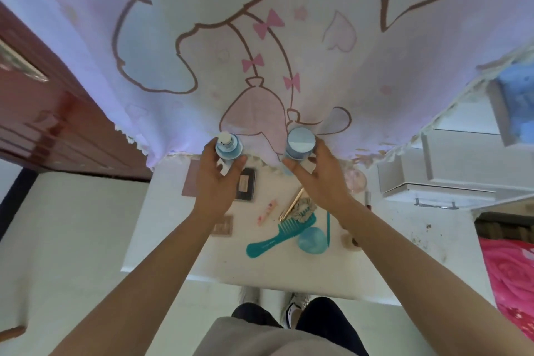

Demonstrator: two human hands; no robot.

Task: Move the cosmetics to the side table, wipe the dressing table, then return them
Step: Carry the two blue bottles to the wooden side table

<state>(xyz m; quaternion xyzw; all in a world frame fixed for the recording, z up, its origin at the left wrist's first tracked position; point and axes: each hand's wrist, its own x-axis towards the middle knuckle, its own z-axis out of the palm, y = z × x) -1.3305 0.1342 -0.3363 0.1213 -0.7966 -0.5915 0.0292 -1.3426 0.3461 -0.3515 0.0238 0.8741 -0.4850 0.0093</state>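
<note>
At frame centre, the left hand [219, 179] gripped a white-capped blue bottle [229, 148] and the right hand [320, 179] gripped a pale-lidded blue jar [300, 142], both above the far edge of the white table [161, 240]. Print on the teal comb [271, 241] was illegible.

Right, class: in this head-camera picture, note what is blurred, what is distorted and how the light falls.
Head view: the wide-angle lens stretches both forearms toward the lower corners; the left hand, gripping a blue bottle, and the right hand, gripping a blue jar, are blurred; the teal comb reads sharper; the printed cloth looks washed out; shadows on the white table are faint.
</note>
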